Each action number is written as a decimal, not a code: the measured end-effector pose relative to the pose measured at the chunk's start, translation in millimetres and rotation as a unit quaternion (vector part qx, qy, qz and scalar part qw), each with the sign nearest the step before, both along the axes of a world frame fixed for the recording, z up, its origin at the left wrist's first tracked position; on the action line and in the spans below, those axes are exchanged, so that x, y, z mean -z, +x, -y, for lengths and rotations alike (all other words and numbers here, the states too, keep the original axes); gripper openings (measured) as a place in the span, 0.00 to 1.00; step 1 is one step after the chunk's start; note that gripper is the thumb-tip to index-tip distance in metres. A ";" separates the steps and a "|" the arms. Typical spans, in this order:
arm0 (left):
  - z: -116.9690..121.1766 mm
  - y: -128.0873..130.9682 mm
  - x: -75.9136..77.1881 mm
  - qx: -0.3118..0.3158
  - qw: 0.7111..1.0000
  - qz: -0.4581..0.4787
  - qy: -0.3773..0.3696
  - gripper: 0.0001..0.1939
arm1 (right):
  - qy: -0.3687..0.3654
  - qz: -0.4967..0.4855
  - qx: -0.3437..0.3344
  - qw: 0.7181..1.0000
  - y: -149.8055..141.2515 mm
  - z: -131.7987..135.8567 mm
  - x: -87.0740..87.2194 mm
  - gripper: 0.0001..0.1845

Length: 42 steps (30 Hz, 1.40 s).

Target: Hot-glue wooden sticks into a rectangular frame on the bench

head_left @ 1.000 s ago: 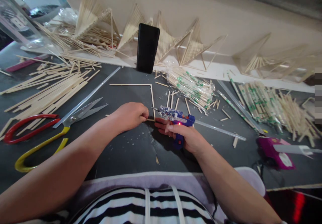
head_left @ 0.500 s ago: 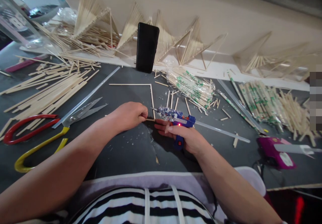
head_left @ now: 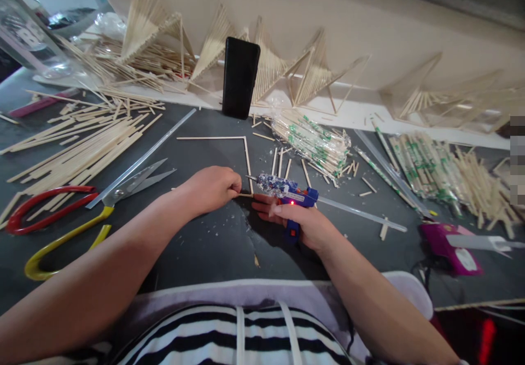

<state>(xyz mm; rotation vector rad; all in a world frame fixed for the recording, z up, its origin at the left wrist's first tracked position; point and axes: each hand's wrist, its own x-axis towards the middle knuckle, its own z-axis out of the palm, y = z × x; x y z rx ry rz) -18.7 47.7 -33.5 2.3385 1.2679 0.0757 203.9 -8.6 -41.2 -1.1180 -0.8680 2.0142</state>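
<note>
Wooden sticks form a thin angular frame point(head_left: 211, 138) on the dark table, with one side running along the back and another coming down toward me. My left hand point(head_left: 217, 187) pinches the near stick point(head_left: 245, 195), whose right end meets the frame's lower corner. In my right hand point(head_left: 297, 217) is a blue hot glue gun point(head_left: 301, 196) with a red light lit. Its nozzle points left, just above the lower part of the frame's right side. A clear glue stick point(head_left: 361, 213) sticks out of the gun's back.
Scissors point(head_left: 117, 192) with red and yellow handles lie left, beside loose wooden sticks point(head_left: 94, 154). A black phone point(head_left: 240, 77) stands upright at the back, before several slatted stick structures point(head_left: 268, 64). Wrapped stick bundles point(head_left: 311, 143) and a magenta box point(head_left: 451, 247) lie to the right.
</note>
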 end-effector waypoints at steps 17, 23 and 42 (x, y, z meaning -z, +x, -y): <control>-0.7 -0.9 1.1 0.001 1.000 0.007 -0.002 0.08 | 0.000 -0.003 0.000 1.000 1.6 0.3 2.8 0.13; -0.6 0.9 -1.8 -0.003 1.000 -0.003 -0.010 0.09 | -0.003 -0.004 0.002 1.000 0.6 0.5 1.2 0.15; -0.8 1.8 -1.0 -0.009 1.000 0.004 -0.009 0.09 | 0.000 -0.002 0.003 1.000 -0.2 0.4 0.7 0.12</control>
